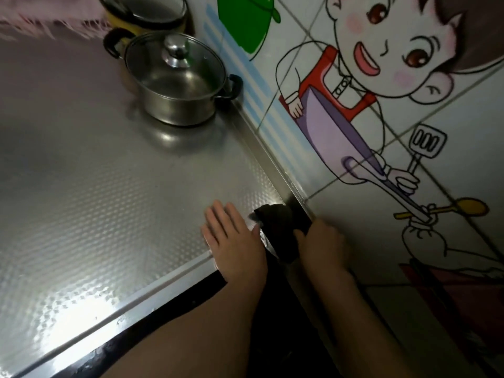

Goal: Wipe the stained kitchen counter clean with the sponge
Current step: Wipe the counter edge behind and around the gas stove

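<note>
The counter (109, 200) is embossed, shiny metal and runs from the near edge back to the tiled wall. My right hand (321, 241) grips a dark, crumpled sponge or cloth (278, 227) at the counter's right corner, pressed where the counter meets the wall's metal trim. My left hand (231, 241) lies flat on the counter just left of the sponge, fingers straight and spread. No stain is plain to see on the reflective surface; a small wet glint shows beside the sponge.
A steel pot with a glass lid (177, 80) stands at the back by the wall, a yellow pot (144, 15) behind it. A pink fringed cloth (41, 23) lies far left. The tiled wall (450, 118) carries a cartoon sticker. The counter's front edge (152, 293) has a black strip below.
</note>
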